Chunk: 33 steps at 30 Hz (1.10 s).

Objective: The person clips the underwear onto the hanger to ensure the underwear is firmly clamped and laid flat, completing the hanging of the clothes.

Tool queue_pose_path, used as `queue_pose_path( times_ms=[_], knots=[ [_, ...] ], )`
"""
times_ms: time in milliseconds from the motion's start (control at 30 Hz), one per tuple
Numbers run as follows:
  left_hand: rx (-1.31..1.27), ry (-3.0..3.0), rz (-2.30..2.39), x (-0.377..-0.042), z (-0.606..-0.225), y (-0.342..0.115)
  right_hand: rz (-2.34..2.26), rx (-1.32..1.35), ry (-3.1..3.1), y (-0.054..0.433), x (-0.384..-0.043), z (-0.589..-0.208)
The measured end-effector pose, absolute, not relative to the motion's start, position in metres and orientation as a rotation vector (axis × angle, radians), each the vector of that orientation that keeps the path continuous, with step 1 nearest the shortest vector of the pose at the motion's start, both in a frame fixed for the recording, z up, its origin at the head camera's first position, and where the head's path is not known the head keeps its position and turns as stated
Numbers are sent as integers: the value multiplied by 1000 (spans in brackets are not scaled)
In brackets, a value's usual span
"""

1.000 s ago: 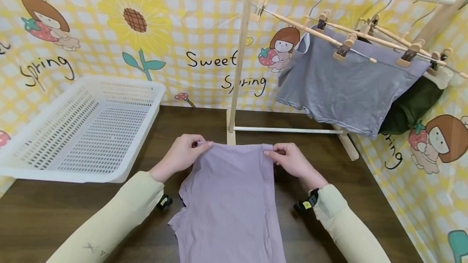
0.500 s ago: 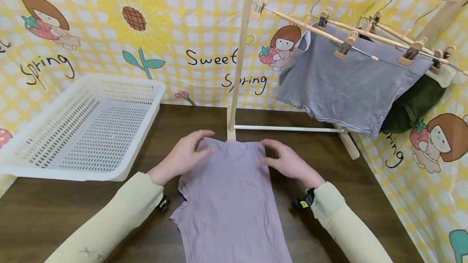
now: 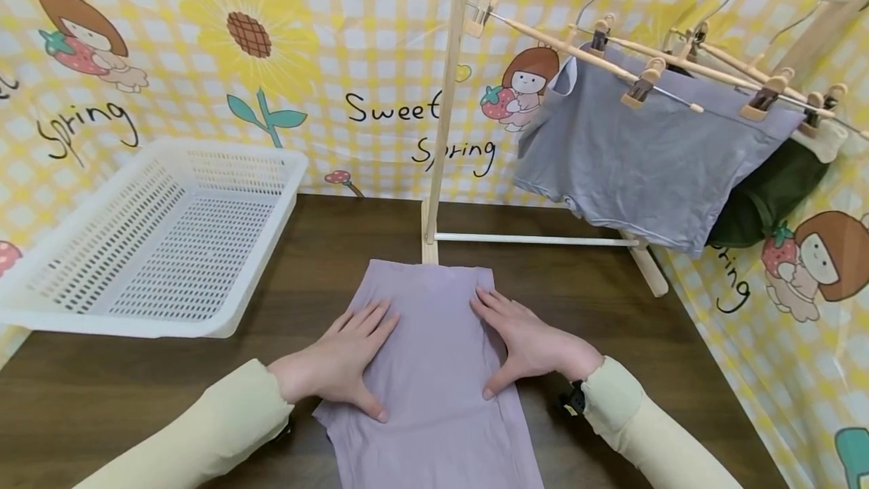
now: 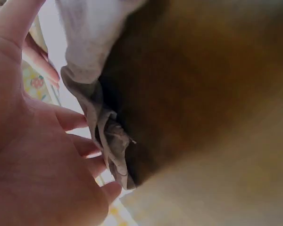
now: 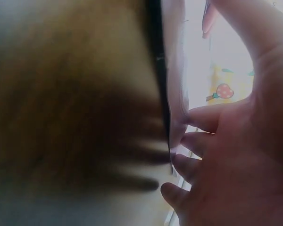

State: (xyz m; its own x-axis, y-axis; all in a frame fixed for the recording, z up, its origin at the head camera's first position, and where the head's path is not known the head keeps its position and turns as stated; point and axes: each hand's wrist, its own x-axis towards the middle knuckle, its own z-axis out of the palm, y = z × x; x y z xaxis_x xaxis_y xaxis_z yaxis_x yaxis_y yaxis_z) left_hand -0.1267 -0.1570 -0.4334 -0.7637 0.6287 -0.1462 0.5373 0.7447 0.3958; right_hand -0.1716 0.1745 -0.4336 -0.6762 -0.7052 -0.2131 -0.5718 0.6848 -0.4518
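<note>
A light purple garment (image 3: 434,368) lies flat on the dark wooden table, its straight top edge toward the rack and its lower part cut off by the frame. My left hand (image 3: 346,361) rests on its left side with the fingers spread. On the right side, my right hand (image 3: 523,342) lies with spread fingers along the garment's edge. Bunched cloth (image 4: 115,136) at the garment's edge shows beside the left fingers in the left wrist view. In the right wrist view the right fingertips touch the thin garment edge (image 5: 175,108).
A white perforated basket (image 3: 231,300) stands at the left. Behind on the right is a clothes rack (image 3: 444,119) with clip hangers holding grey shorts (image 3: 638,149) and a dark green garment (image 3: 760,195). A patterned yellow cloth (image 3: 366,36) covers the back and sides.
Both hands have let go of the garment's top corners and moved down toward me, now lying spread on the cloth. The garment's top edge has come down onto the table.
</note>
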Motion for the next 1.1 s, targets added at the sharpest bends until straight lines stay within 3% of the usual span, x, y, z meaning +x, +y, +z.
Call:
queue_pose_path(
  times_ms=[233,433,1100],
  knots=[
    [919,2747,462,-117,-439,-161,-466,-990,2553,175,-164,-432],
    [917,2846,539,-132,-430,-152,-573,-976,2608,176,-169,-427],
    [719,2935,1493,-234,-294,-117,-722,-888,2739,184,-180,-409]
  ],
)
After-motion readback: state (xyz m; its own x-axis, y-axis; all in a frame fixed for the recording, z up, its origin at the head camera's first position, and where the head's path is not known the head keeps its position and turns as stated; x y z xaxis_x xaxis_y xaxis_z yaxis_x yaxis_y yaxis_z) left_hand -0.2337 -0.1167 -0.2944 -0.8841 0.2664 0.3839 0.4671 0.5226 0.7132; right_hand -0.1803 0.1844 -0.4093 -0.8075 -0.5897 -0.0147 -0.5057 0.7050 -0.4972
